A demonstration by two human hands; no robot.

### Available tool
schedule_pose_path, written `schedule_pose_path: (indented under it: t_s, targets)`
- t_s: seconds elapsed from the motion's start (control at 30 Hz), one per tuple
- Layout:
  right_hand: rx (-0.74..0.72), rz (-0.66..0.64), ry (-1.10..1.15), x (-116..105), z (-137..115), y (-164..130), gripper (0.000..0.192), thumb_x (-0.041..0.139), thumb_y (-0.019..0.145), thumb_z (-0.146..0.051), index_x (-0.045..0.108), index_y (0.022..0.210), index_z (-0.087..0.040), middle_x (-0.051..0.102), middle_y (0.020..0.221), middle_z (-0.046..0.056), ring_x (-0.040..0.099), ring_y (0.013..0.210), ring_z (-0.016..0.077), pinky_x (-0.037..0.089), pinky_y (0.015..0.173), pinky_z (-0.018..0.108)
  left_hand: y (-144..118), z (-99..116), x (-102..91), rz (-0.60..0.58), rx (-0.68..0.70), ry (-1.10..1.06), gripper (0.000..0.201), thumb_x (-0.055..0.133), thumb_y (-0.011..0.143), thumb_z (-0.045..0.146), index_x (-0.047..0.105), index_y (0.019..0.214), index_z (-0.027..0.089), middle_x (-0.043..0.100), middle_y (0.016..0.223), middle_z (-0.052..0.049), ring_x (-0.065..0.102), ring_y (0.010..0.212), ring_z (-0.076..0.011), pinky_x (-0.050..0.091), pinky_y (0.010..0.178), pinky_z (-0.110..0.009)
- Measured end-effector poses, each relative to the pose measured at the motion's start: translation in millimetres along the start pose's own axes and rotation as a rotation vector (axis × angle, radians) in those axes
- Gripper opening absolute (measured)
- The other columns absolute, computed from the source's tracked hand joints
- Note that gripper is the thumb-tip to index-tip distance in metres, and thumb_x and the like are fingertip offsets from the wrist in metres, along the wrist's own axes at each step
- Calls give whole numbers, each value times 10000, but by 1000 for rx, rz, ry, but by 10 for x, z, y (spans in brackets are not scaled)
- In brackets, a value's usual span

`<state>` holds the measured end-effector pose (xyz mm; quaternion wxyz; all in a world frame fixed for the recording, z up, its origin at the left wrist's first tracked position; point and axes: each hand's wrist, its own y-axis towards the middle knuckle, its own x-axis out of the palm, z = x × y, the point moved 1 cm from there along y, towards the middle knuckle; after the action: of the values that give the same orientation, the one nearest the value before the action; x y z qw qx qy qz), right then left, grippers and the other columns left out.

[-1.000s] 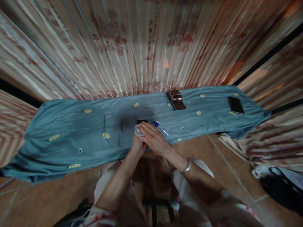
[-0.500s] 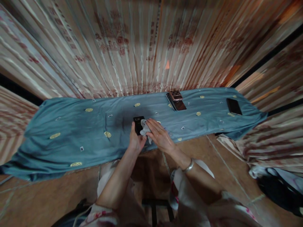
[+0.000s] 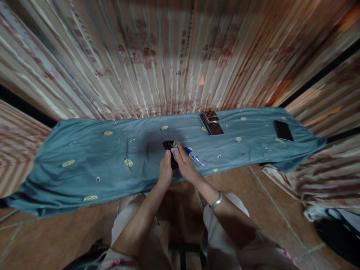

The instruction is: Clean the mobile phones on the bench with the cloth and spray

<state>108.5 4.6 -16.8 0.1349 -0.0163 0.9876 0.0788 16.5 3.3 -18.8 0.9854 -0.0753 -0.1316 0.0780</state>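
Observation:
My left hand (image 3: 165, 169) is closed around the side of a black phone (image 3: 174, 163), held above the blue cloth-covered table. A camera-like patch shows near the phone's far end. My right hand (image 3: 186, 165) pinches a small grey wiping cloth (image 3: 174, 147) against the phone's upper part. Most of the cloth is hidden under my fingers. Just right of that hand, a clear small bottle with a blue top (image 3: 197, 158) lies on the table.
A blue patterned cloth (image 3: 112, 150) covers the long narrow table. Toward the back lie stacked phones (image 3: 215, 128) with a brown checked compact-like item (image 3: 210, 117) on top. Another dark phone or tablet (image 3: 283, 131) lies far right. A curtain (image 3: 163, 75) hangs behind.
My right hand has drawn in over the phone, and the cloth is now bunched mostly beneath my fingers. The blue-topped bottle has come into plain sight beside it. The view has shifted slightly.

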Motion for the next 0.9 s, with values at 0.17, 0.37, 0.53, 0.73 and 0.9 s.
schedule_pose_path:
  t_s: [0.17,0.37,0.53,0.73,0.9]
  targets:
    - [135,87,150,-119,105,150,722,389,838,-735,578,1303,-217,567,1374,75,454,1339,237,278,1164,414,-120,14,32,-146,6,190,528,490,840,576,720,953,114,734,951,-113,644,1009,-273,478,895,-355]
    - [247,133,645,-237,64,252,478,549,819,-633,712,970,-211,740,1037,77,621,1150,251,479,1002,422,-177,28,33,-303,35,231,488,534,811,582,714,865,132,687,784,-60,610,789,-207,468,757,-294]
    - [377,171,978,-350,21,353,355,518,891,-503,695,837,-200,762,889,55,656,1093,224,527,948,380,-139,21,-18,-249,75,202,444,606,774,546,724,935,150,676,838,-34,583,812,-175,444,736,-247]
    - [441,135,1162,-486,-26,407,458,377,932,-510,683,808,-194,759,881,86,652,1094,228,542,928,403,-100,0,-44,-159,-35,127,585,594,706,667,717,901,129,641,699,-17,560,648,-153,454,612,-256]
    - [336,139,1039,-507,-50,398,491,353,899,-559,692,875,-206,754,941,81,600,1178,242,508,979,436,-67,59,-66,-167,153,343,524,635,722,580,702,1007,146,662,815,-45,599,738,-174,485,705,-293]
